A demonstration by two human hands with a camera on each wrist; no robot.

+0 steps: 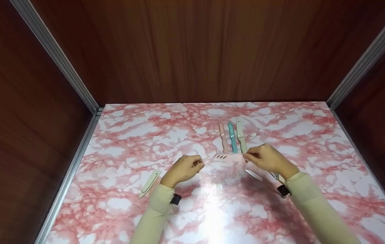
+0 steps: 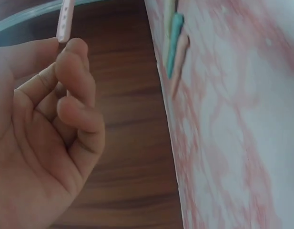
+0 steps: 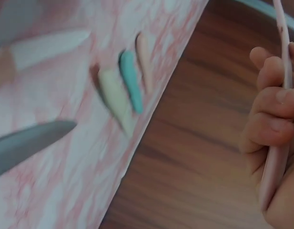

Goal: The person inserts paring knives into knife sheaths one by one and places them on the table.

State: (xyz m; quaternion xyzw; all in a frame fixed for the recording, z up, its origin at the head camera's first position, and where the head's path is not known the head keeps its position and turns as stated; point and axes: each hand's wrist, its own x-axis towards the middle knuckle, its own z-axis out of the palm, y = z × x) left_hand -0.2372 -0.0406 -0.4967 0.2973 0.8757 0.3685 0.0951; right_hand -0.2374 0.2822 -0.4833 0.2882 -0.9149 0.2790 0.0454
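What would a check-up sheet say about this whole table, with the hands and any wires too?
Surface: pink-and-white tabletop, with bright glare near the front.
Job's things: pink slotted tool, held between both hands.
Clutter: pink knife, teal knife and pale green knife side by side; white blade and grey blade near the right hand; pale green piece, maybe a blade cover, beside the left arm.
Hands: left hand pinches the tool's end; right hand grips its handle.
Cables: nothing seen.
Surroundings: brown wood-patterned panels, grey strips.

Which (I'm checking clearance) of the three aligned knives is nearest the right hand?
The pale green knife, rightmost; the turquoise knife and pink knife lie farther.
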